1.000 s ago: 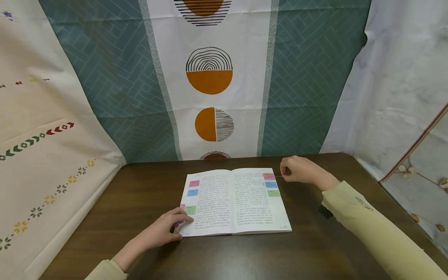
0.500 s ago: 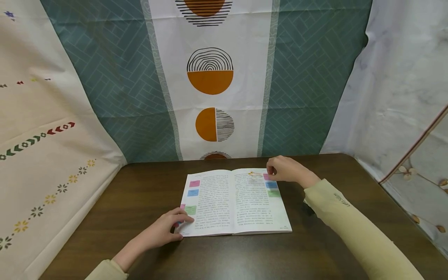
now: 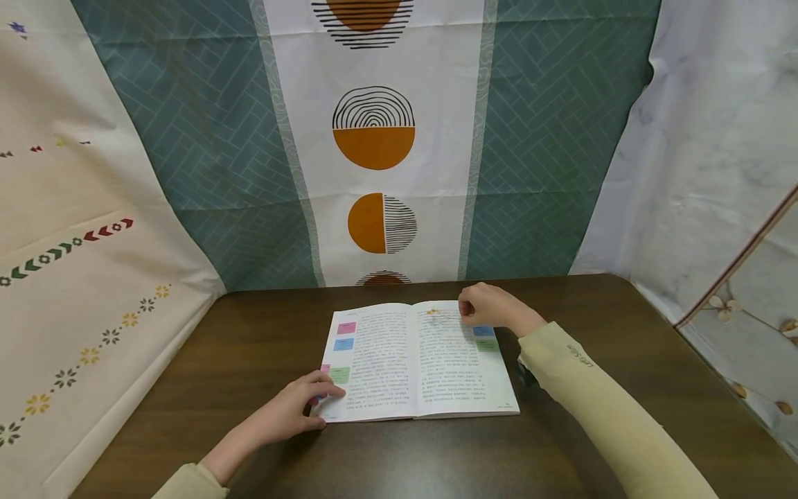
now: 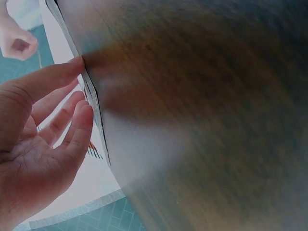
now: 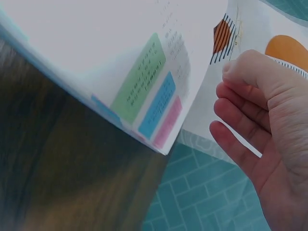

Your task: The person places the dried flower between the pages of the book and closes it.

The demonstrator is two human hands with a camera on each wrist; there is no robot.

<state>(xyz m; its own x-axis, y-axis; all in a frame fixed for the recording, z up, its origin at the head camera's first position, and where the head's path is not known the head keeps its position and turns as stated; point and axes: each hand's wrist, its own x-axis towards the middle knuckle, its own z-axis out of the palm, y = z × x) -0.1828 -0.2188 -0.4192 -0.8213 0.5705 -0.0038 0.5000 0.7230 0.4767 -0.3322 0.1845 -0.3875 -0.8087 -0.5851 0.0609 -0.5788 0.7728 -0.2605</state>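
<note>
An open book [image 3: 449, 378] lies on the dark wooden table. My left hand [image 3: 302, 402] rests on its lower left corner, fingers on the page; in the left wrist view the thumb touches the page edge. Above the top of the right page, my right hand [image 3: 489, 305] pinches a thin, delicate bookmark [image 3: 436, 317] with an orange pattern. Its gold outline [image 5: 237, 33] shows faintly beyond the fingertips in the right wrist view. Pink [image 5: 167, 122], blue [image 5: 157, 106] and green [image 5: 139, 79] sticky notes line the right page's outer margin; in the head view the right hand covers the pink one.
More sticky notes, pink [image 3: 346, 328], blue [image 3: 343, 344] and green [image 3: 339, 375], mark the left page's margin. The table [image 3: 399, 464] ends at a patterned cloth [image 3: 374, 145] behind. Other cloths hang at left [image 3: 81, 263] and right [image 3: 717, 138].
My right hand has moved left from beside the book to over the right page's top, carrying the bookmark. The left hand and the book have stayed in place.
</note>
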